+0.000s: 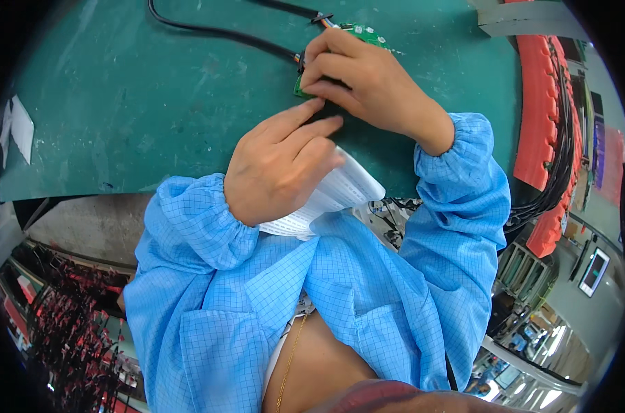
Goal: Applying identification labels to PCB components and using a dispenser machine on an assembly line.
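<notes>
- Green circuit board (366, 33) lies on the table (133, 103), in the far part of the view and largely covered by the right hand (371, 79); another green corner shows to the left of that hand, and whether both belong to one board cannot be told.
- The right hand's grip is drawn nearly together over the board, fingers curled and the thumb tip close to the index finger; whether something is pinched there is hidden.
- The left hand (274, 165) comes in from nearer the body, its index finger stretched until the tip is just beside the right thumb; its other fingers are bent, and how firmly this grip has hold of anything cannot be told.
- White, with rows of small print, a label sheet (350, 182) sticks out from beneath the left hand and slants over the table's near edge.
- A black cable (216, 29) curves in from the far left to the right hand; a second black lead (285, 7) ends in coloured wires (327, 23) beside the board.
- At the table's left lies a folded white paper (22, 131).
- On the right, notched red strips (535, 110) stand along black cables (568, 131), near a grey metal piece (529, 20).
- Blue checked sleeves (195, 213) gather at both wrists.
</notes>
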Tool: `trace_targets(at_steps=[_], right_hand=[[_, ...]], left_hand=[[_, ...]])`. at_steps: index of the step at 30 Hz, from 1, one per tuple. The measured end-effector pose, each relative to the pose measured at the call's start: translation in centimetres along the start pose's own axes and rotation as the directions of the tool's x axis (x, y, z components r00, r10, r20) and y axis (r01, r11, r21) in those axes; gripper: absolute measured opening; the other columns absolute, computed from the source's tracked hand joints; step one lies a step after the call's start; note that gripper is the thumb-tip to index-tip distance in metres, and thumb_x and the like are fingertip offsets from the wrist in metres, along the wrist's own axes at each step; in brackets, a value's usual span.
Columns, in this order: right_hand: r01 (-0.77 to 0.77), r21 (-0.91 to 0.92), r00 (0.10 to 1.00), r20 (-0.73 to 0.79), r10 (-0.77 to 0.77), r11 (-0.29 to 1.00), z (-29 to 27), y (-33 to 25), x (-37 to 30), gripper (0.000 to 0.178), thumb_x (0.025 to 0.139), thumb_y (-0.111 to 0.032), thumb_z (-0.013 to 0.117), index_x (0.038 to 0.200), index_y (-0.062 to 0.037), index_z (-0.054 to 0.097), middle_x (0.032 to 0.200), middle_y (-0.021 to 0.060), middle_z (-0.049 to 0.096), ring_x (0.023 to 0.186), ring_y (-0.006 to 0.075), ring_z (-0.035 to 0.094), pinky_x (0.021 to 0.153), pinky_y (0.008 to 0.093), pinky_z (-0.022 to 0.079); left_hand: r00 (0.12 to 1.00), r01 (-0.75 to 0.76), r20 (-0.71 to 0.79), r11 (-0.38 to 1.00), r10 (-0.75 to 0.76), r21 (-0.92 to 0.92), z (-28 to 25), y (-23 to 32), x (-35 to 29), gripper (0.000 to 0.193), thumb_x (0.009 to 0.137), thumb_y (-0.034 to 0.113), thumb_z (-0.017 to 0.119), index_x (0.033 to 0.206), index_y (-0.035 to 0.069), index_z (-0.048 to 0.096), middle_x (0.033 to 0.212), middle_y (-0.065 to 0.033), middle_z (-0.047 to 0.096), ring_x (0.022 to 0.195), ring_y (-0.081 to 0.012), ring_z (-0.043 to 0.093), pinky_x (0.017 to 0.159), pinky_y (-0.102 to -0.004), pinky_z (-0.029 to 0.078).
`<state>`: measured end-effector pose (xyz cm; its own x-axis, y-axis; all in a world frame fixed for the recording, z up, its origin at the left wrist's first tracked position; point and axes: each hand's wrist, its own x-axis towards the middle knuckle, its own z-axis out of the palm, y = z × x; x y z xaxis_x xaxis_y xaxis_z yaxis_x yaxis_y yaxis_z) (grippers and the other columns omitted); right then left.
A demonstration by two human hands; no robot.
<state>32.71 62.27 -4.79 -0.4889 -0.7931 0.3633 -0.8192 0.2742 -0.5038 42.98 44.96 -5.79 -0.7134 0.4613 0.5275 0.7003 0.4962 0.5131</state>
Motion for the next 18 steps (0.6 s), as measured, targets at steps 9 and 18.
trace_targets(at_steps=[9,18], right_hand=[[-0.068,-0.124,0.959,-0.284,0.030,0.990,-2.5,0.2,0.1,0.020,0.078,-0.012,0.071,0.096,-0.0115,0.065,0.092,0.0031,0.061,0.073,0.0204,0.062,0.060,0.0312,0.051],[-0.054,-0.251,0.998,0.014,0.059,0.967,-4.0,1.5,-2.6,0.086,0.066,-0.038,0.077,0.138,-0.0105,0.039,0.137,0.0178,0.043,0.128,0.0378,0.037,0.107,0.0464,0.028]], left_hand=[[0.560,0.524,-0.640,0.823,-0.526,-0.219,-16.7,-14.3,-4.8,0.026,0.097,0.028,0.052,0.098,0.003,0.060,0.083,0.0005,0.057,0.074,-0.0068,0.047,0.069,-0.0226,0.040],[0.691,0.700,-0.663,0.497,-0.290,0.512,-26.3,-23.6,-5.2,0.047,0.094,0.021,0.055,0.133,-0.003,0.042,0.135,-0.0168,0.048,0.126,-0.0220,0.045,0.104,-0.0339,0.036]])
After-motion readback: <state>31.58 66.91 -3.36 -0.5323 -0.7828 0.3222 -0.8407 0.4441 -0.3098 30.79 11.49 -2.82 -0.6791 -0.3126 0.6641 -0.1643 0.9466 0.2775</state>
